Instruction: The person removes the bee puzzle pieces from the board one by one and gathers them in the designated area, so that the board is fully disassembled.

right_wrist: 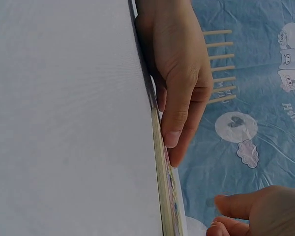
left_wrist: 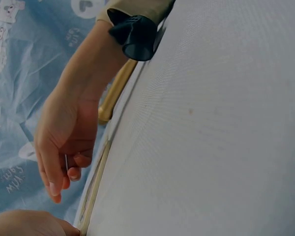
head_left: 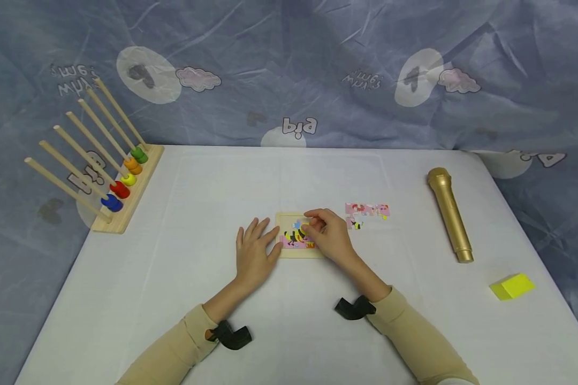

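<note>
A small wooden puzzle board (head_left: 294, 254) lies mid-table with a partly filled bee picture (head_left: 295, 236) in its frame. My left hand (head_left: 256, 255) rests at the board's left edge, fingers spread, thumb and index finger touching the frame. Over the board's right side, my right hand (head_left: 331, 238) pinches a puzzle piece; in the left wrist view the thin pale edge of this puzzle piece (left_wrist: 67, 162) shows between thumb and fingers. The right hand covers part of the frame's right side. Right of it lie several loose pink puzzle pieces (head_left: 366, 209).
A wooden peg stand (head_left: 125, 216) with coloured rings stands at the table's back left. To the right are a gold microphone-shaped tube (head_left: 450, 216) and a yellow block (head_left: 511, 286). A printed grey-blue cloth (head_left: 279, 69) hangs behind the white table (head_left: 212, 182).
</note>
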{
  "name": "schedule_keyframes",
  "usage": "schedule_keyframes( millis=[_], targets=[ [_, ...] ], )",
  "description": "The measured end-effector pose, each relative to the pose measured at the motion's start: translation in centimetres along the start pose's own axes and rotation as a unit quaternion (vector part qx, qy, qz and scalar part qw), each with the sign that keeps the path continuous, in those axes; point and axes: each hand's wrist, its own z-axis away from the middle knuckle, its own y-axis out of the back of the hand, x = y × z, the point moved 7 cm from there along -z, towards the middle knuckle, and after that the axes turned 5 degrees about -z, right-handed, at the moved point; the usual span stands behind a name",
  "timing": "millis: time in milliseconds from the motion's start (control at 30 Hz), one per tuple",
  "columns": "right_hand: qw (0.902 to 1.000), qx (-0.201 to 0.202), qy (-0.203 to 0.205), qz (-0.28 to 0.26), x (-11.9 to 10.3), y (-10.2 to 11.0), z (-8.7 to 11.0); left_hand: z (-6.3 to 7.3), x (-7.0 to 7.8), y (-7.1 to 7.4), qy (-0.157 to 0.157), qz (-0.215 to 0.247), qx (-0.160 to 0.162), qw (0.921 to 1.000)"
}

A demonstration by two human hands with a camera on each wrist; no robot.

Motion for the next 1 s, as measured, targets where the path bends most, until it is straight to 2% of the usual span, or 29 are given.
schedule_keyframes(
  millis=[367,500,700,1000],
  targets=[
    [0.9994,-0.017,-0.024,0.016,0.8,-0.6,0.1,0.1,0.0,0.1,0.000,-0.002,0.002,1.0000],
    [0.9983,-0.028,-0.028,0.042,1.0,-0.9,0.1,0.1,0.0,0.0,0.002,-0.003,-0.001,1.0000],
    [0.9939,-0.047,-0.010,0.099,0.9,-1.2,0.2,0.0,-0.1,-0.1,0.001,-0.007,-0.002,1.0000],
    [0.9900,-0.063,-0.024,0.124,1.1,-1.6,0.1,0.1,0.0,0.2,-0.003,-0.009,0.011,0.9999]
  ],
)
